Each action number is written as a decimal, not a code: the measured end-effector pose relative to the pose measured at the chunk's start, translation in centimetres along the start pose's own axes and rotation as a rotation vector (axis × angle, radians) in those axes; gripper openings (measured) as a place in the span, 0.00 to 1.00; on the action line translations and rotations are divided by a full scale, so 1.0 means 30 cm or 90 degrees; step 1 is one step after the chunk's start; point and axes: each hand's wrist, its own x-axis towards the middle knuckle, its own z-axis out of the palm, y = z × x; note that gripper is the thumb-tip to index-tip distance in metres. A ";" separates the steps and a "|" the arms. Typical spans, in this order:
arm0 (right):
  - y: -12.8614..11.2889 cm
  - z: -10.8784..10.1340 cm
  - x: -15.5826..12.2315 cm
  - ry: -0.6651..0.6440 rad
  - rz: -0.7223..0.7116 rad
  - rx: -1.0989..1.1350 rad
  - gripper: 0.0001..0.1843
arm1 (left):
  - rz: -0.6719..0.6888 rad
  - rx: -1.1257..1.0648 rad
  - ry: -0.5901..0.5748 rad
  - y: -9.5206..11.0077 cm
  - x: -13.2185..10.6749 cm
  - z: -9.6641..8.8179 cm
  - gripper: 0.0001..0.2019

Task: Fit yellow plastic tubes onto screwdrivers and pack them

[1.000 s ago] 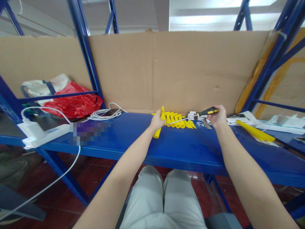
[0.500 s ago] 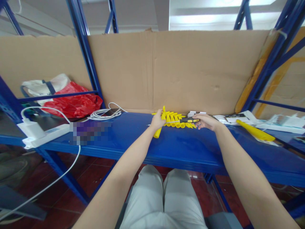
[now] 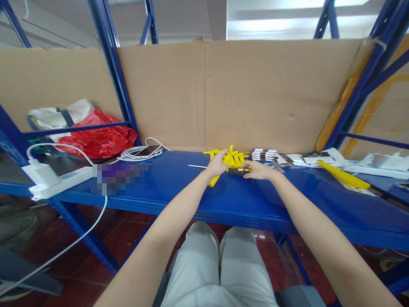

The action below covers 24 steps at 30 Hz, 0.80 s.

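My left hand [image 3: 217,164] is closed round a long yellow plastic piece [image 3: 214,180] that slants down toward the front of the blue shelf [image 3: 243,200]. Close beside it, my right hand [image 3: 258,169] grips the black-and-yellow handle of a screwdriver [image 3: 238,171]. Its thin metal shaft [image 3: 196,166] pokes out to the left behind my left hand. A row of yellow plastic pieces [image 3: 234,157] lies just behind both hands.
A stack of small white-and-black items [image 3: 263,153] and papers [image 3: 315,158] lie right of the yellow row, with another long yellow piece [image 3: 343,175] further right. A coiled white cable [image 3: 140,151], a red bag [image 3: 99,138] and a white power strip [image 3: 60,181] are at the left. Cardboard [image 3: 243,94] backs the shelf.
My right hand has carried the screwdriver leftward and down to the shelf, next to my left hand; the shaft now sticks out to the left. My left hand stayed on the yellow piece.
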 end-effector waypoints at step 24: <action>-0.066 0.019 0.015 0.272 -0.043 0.130 0.03 | 0.109 0.050 -0.088 0.039 -0.025 0.018 0.36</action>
